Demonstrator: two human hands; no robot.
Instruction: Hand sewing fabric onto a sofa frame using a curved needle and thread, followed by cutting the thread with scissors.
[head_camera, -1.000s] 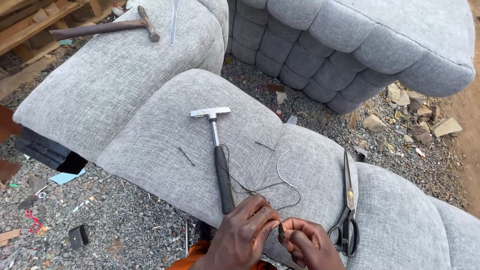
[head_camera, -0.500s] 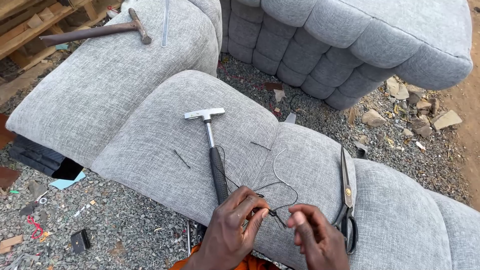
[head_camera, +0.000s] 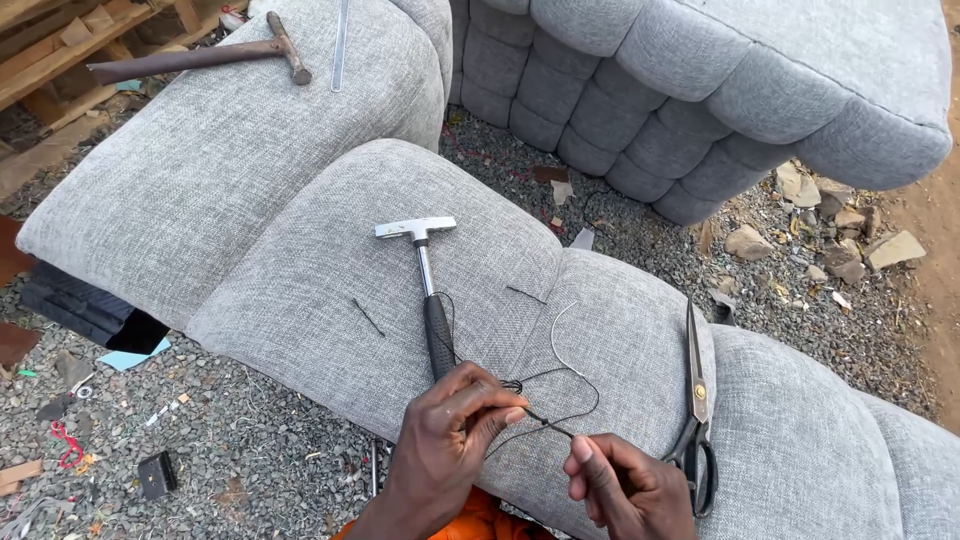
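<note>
At lower centre, the left hand (head_camera: 450, 425) pinches the black thread (head_camera: 545, 420) and the right hand (head_camera: 625, 485) pulls its other end taut, perhaps tightening a knot, over the grey cushion (head_camera: 330, 290) beside the hammer (head_camera: 428, 295) and scissors (head_camera: 697, 400).

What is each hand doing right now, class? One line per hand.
Left hand: closed, pinching the black thread.
Right hand: closed, pinching the same thread's other end.
</note>
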